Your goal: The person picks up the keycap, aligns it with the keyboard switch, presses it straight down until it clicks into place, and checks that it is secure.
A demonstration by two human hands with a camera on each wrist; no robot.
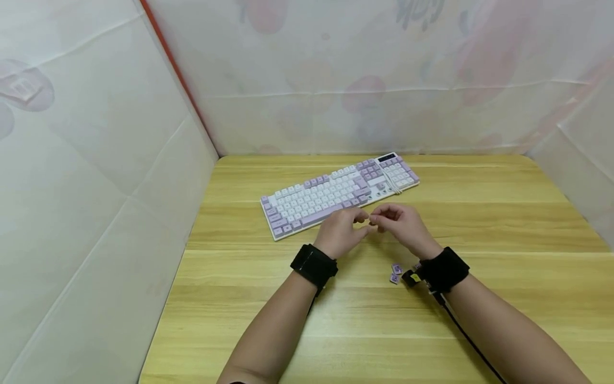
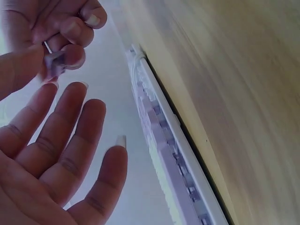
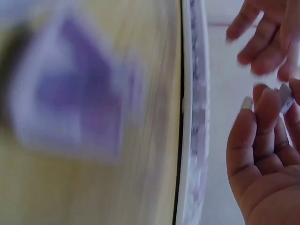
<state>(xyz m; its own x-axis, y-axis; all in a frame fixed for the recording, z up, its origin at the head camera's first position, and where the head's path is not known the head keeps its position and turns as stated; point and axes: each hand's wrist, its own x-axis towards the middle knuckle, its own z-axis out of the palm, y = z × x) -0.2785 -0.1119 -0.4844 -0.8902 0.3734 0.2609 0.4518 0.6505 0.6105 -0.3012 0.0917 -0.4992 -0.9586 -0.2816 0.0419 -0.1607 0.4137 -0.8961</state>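
Observation:
My right hand (image 1: 402, 225) pinches a small purple keycap (image 3: 285, 98) between thumb and finger. Opposite it is my left hand (image 1: 341, 230), its fingers extended and parted, its thumb and fingertips close to the keycap (image 2: 55, 64). Whether the left thumb touches the keycap I cannot tell. Just beyond both hands lies a white and purple keyboard (image 1: 316, 200), set at a slant. Several key positions along its near right edge show bare switches. Its cable (image 1: 389, 178) lies bundled across the right part.
Loose purple keycaps (image 1: 395, 271) lie on the wooden table (image 1: 355, 320) beside the right wrist, partly hidden by the wrist camera (image 1: 410, 277). A black cord (image 1: 467, 330) runs along the right forearm. Pale fabric walls (image 1: 307, 117) stand behind and beside the table.

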